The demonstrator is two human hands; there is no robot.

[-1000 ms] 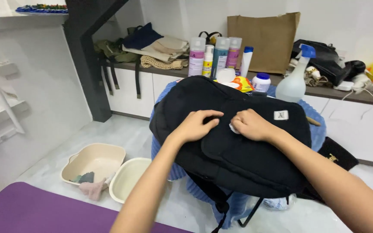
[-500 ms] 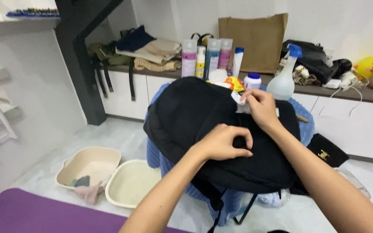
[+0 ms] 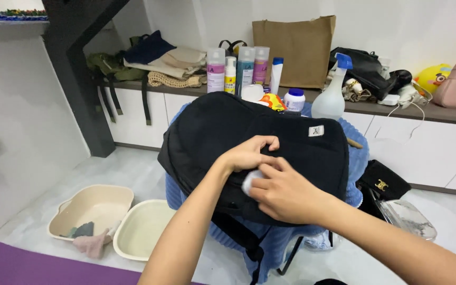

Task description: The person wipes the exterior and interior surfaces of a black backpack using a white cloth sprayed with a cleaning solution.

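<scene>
A: Head view, centre of frame. State the position of the work item.

B: The black backpack (image 3: 249,142) lies over a blue towel-covered stand (image 3: 357,169), in front of the tabletop (image 3: 397,108) that runs across the upper frame. The left hand (image 3: 249,154) presses on the fabric at mid-frame, fingers curled together and pinching a fold of it. The right hand (image 3: 286,192) sits just below, fingers closed on a small white pad (image 3: 250,182) held against the bag.

A: Handling properties?

B: Judged soft and pliable; the cloth yields under pressure and will bunch. Probably light if unfilled. Best held by pinning the panel flat with one palm, or taken up by the dark straps (image 3: 238,237) hanging at lower centre.

A: Surroundings?

B: A clear spray bottle (image 3: 331,97) with a blue head stands upper right of the bag; a brown paper bag (image 3: 294,45) stands behind it. Two cream basins (image 3: 106,216) rest on the floor, lower left.

A: Difference from the frame half a second earlier?

B: The right hand was up at the small white label (image 3: 316,131) near the bag's top edge; it now works at mid-panel beside the left hand. The left hand has shifted only slightly.
</scene>
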